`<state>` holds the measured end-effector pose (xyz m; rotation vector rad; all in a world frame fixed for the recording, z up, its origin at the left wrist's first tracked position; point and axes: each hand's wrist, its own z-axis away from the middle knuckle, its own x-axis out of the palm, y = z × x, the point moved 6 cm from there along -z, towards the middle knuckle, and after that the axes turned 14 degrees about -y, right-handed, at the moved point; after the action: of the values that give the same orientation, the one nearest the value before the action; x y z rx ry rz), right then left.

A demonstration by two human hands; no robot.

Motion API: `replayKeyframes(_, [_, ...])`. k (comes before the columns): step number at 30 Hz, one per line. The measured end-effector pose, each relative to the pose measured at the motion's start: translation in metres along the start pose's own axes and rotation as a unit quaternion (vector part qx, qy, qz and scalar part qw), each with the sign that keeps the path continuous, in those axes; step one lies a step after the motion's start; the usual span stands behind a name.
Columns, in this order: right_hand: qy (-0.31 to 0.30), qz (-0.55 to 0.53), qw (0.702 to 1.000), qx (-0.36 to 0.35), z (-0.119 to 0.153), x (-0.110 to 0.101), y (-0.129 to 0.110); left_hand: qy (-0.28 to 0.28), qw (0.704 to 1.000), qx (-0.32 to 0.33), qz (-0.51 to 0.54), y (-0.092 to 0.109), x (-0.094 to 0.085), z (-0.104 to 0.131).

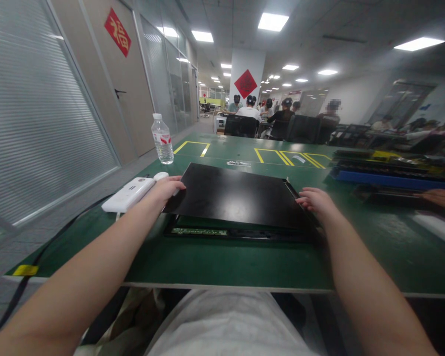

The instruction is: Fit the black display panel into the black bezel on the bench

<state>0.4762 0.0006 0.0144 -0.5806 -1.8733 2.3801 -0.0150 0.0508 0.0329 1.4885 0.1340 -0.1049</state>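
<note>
A glossy black screen panel [237,195] lies at a slant over a shallow black frame [274,235]. Along the frame's near side shows a narrow green circuit board [198,231]. My left hand [170,188] is closed on the panel's left edge, fingertips on its top face. At the opposite side, my right hand [315,201] has its fingers curled against the right edge, where panel and frame meet; its thumb is hidden. The panel's near left part sits raised above the frame, with a gap beneath it.
On the green table [226,267], a white power bank-like box [129,194] and a water bottle [163,141] stand left. Yellow tape marks [282,157] lie beyond the panel. Blurred black parts and a blue strip [393,180] are at right, near another person's hand [443,198].
</note>
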Motion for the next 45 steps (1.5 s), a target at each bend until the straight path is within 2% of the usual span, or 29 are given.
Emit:
replayKeyframes(3, [0.018, 0.018, 1.0, 0.001, -0.004, -0.007, 0.003, -0.02, 0.999, -0.036, 0.021, -0.011, 0.009, -0.002])
replayKeyframes(9, [0.031, 0.04, 0.999, 0.003, -0.007, -0.012, 0.006, 0.008, 0.999, -0.036, -0.01, -0.018, 0.008, -0.005])
replayKeyframes(19, [0.058, 0.058, 0.997, -0.015, -0.006, -0.016, 0.005, -0.054, 0.994, -0.066, 0.071, -0.018, 0.014, 0.0])
replayKeyframes(25, [0.055, 0.059, 0.997, -0.008, -0.002, -0.014, 0.002, -0.086, 0.988, -0.07, 0.106, -0.018, 0.017, -0.001])
replayKeyframes(33, [0.061, 0.087, 0.994, -0.017, -0.002, -0.015, 0.003, -0.14, 0.974, -0.078, 0.159, -0.011, 0.028, 0.008])
replayKeyframes(45, [0.069, 0.204, 0.976, -0.031, -0.016, -0.024, 0.012, -0.096, 0.989, -0.07, 0.089, -0.007, 0.028, 0.014])
